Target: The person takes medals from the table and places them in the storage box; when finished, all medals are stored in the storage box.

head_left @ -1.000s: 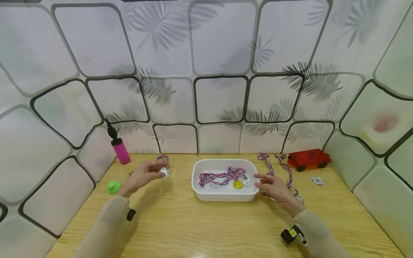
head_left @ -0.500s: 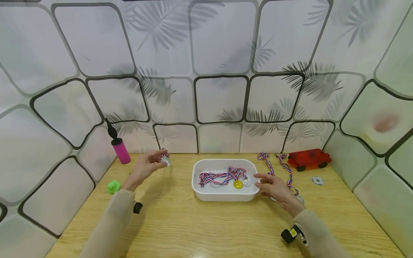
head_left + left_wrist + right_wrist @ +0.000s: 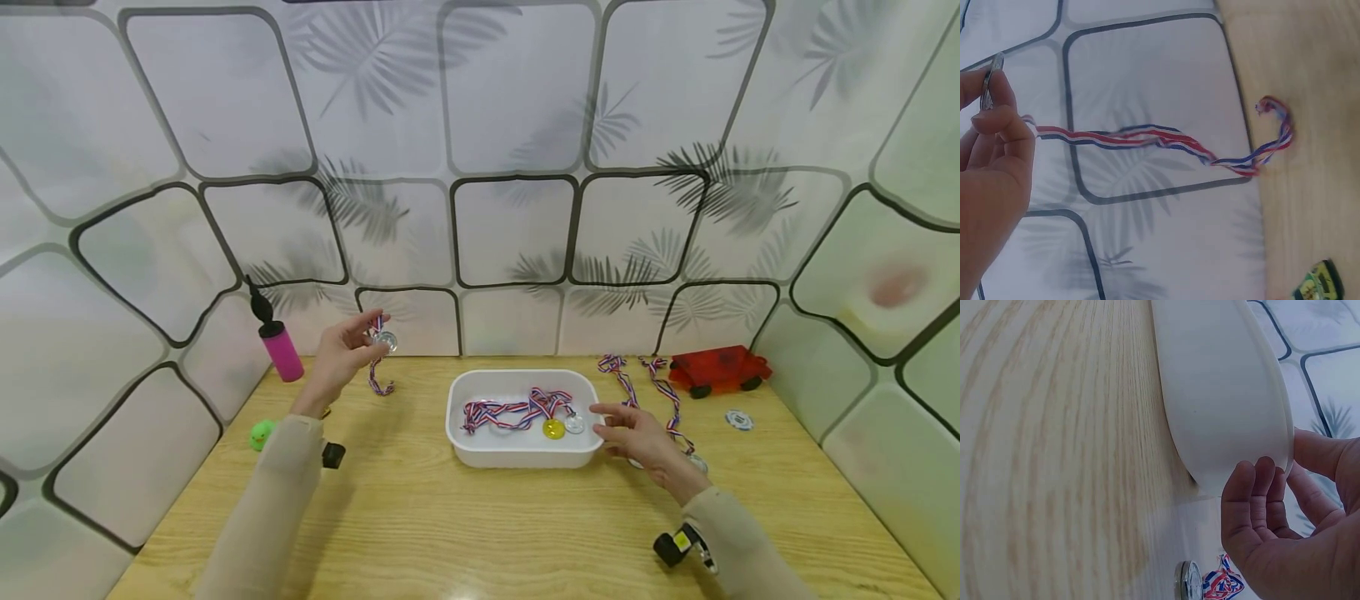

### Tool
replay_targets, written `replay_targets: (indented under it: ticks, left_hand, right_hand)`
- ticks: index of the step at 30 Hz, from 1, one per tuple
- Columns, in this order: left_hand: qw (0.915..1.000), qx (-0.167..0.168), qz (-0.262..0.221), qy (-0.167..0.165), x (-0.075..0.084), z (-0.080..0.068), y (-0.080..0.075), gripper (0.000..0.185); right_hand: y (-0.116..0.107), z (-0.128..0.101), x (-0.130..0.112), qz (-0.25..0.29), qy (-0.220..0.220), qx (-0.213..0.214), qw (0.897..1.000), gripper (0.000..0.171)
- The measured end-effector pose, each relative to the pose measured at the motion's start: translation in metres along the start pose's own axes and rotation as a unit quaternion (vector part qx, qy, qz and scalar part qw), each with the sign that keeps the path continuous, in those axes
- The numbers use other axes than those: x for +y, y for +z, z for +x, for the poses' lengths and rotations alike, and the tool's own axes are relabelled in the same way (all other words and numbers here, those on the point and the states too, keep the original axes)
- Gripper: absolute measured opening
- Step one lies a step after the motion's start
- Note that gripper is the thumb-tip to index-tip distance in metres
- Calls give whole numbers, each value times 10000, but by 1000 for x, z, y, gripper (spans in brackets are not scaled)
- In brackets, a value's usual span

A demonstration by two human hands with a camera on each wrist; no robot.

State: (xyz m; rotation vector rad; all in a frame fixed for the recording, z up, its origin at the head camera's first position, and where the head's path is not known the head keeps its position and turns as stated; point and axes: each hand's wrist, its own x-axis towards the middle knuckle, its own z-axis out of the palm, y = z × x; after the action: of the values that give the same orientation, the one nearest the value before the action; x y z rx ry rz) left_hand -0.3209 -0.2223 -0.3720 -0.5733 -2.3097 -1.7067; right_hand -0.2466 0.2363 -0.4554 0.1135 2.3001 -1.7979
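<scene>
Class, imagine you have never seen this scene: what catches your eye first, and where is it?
The left hand pinches a silver medal above the table's far left, its striped ribbon dangling to the wood. At centre sits a white tray holding more medals, with the right hand at its right end.

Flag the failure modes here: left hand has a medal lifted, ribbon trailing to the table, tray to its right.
1. The left hand only pinches the silver medal at its edge; the grip looks light, so it might slip.
2. The ribbon hangs down with its end still on the table; it could drag or snag on the white tray rim.
3. The right hand touches the tray's corner; a nudge may shift it onto the loose medals beside it.
</scene>
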Motion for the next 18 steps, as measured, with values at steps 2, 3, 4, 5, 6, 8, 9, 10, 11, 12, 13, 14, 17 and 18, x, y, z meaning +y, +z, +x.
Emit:
replay_targets:
  ticks: [2,3,4,5,6,8,9,10,11,12,13,14,17,18]
  left_hand:
    - [10000,26,-35,71,6,4,0,61]
    - [9999,21,-36,101,9,5,0,62]
    - [9999,33,-41,107,12,6,1,62]
    - [9999,41,-49,114,15,7,1,62]
    - [9999,39,-25,146,17,8,1,62]
    - [9999,39,29,158,23,10,2,62]
    - [9999,39,51,150,26,11,3,62]
    - [9999,45,47,140,29,12,4,62]
    - [9999,43,43,135,32,14,6,61]
    - [9999,42,28,155,36,15,8,61]
    - [9998,41,-4,171,39,17,10,61]
    - [9998,43,-73,196,42,19,12,61]
    - [9991,29,-303,312,50,25,18,61]
    - [9988,30,-357,348,53,27,20,61]
  right_hand:
    - [0,1,0,16,1,15,10000,50]
    - [0,1,1,17,0,16,10000,49]
    - [0,1,1,24,14,39,10000,49]
    - [1,2,1,7,12,27,10000,49]
    - [1,2,1,13,28,37,10000,48]
    - [1,2,1,14,58,54,10000,48]
    - [1,2,1,6,71,54,10000,48]
    - [1,2,0,1,74,55,10000,47]
    - [1,1,0,-17,57,36,10000,48]
    - [1,1,0,-8,61,56,10000,48]
    - [1,0,-1,-21,45,46,10000,48]
    - [1,-1,-1,-9,51,53,10000,48]
    - [1,-1,-1,1,58,38,10000,49]
    - [1,-1,-1,8,69,29,10000,49]
